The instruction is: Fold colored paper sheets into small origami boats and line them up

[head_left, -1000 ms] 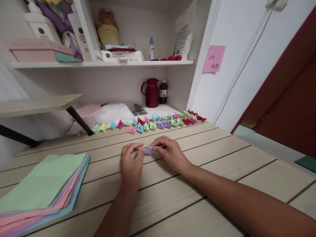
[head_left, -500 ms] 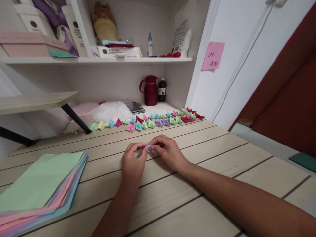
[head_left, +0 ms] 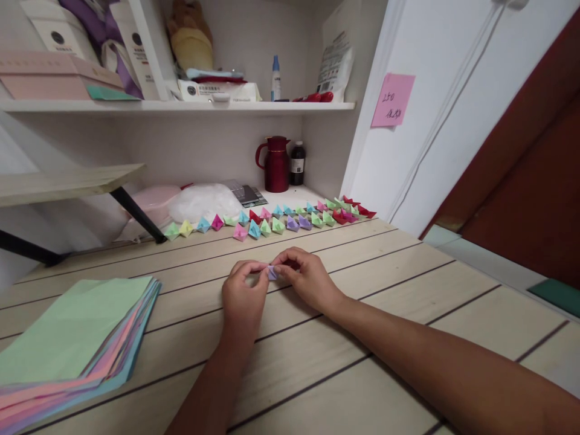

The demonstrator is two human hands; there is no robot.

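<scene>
A small folded piece of purple paper is pinched between my two hands, just above the middle of the wooden table. My left hand grips its left side between thumb and forefinger. On the right side, my right hand holds it the same way. The fingertips hide part of the paper, so its full shape cannot be made out. Beyond my hands, several small folded paper boats in many colours stand in uneven rows along the table's far edge.
A stack of coloured paper sheets lies at the left. Behind the boats are a dark red jug, a dark bottle and a white plastic bag. A small raised wooden stand with black legs is at the far left.
Both hands keep their pinch on the purple paper, which shows slightly more of its face between the fingers. The camera view has shifted a little.
</scene>
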